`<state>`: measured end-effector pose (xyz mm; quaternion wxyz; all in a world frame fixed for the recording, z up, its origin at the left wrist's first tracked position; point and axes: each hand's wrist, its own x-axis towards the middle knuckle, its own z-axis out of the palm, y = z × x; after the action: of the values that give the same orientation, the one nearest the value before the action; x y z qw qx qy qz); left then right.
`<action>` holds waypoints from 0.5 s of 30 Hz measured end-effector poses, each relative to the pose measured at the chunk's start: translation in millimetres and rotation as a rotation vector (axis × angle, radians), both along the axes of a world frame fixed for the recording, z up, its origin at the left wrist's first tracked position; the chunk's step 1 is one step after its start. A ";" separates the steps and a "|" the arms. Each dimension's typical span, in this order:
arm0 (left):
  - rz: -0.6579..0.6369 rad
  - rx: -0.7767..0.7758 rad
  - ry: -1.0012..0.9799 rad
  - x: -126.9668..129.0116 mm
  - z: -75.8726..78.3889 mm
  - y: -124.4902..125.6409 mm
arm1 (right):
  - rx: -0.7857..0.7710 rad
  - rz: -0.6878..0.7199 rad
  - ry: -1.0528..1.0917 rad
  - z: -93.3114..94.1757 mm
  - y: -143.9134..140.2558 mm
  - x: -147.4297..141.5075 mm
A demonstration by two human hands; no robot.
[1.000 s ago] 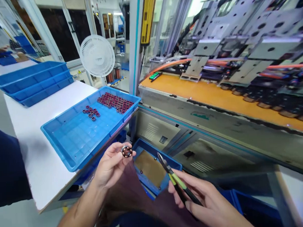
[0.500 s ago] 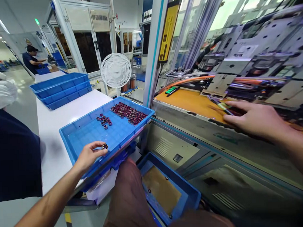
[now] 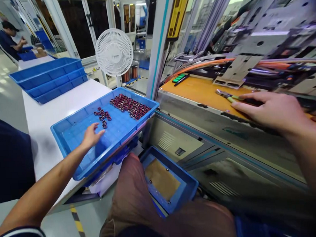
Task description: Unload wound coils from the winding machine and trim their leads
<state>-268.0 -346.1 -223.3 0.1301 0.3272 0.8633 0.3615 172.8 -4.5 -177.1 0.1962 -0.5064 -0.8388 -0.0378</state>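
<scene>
From the head view, we are seeing the left hand (image 3: 92,135) hovering inside the blue tray (image 3: 69,134) on the white desk (image 3: 46,113), its grip spread open and holding nothing, just short of the small cluster of coils (image 3: 102,115). The right hand (image 3: 271,110) is lying flat on the cutters (image 3: 230,96) on the orange machine bed (image 3: 198,90), right of the tray. Behind the tray a white fan (image 3: 114,52) is standing, with stacked blue trays (image 3: 48,79) farther left.
</scene>
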 end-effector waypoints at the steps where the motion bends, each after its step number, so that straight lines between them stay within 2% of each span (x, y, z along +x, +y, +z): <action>1: -0.046 0.033 0.009 16.9 2.2 -19.1 | -0.034 -0.024 0.004 2.0 -1.2 -1.7; 3: -0.153 0.088 0.006 60.8 -3.2 -58.3 | -0.109 -0.069 0.013 6.9 -2.4 -9.3; 4: -0.249 0.120 -0.004 85.9 -12.5 -74.3 | -0.124 -0.076 0.011 9.0 -2.3 -14.9; 5: -0.330 0.122 -0.055 111.3 -26.5 -85.4 | -0.131 -0.085 0.014 10.6 -2.2 -21.2; 7: -0.505 -0.013 -0.257 157.9 -66.1 -88.3 | -0.076 -0.091 0.070 11.3 -4.9 -32.3; 9: -0.572 -0.076 -0.326 192.4 -112.7 -66.8 | 0.091 -0.054 0.192 9.5 -16.6 -33.0; 11: -0.664 -0.143 -0.365 214.5 -155.6 -33.0 | 0.294 0.032 0.261 6.8 -41.7 -13.2; 13: -0.789 -0.247 -0.384 229.7 -188.9 -2.4 | 0.404 0.122 0.209 4.4 -81.0 29.7; 15: -0.926 -0.374 -0.370 239.8 -213.2 18.1 | 0.380 0.108 0.123 3.4 -131.3 87.7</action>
<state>-28.2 -328.0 -436.5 0.4824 0.5759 0.6408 0.1580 260.5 -135.8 -173.7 0.3411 -0.4159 -0.8289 -0.1538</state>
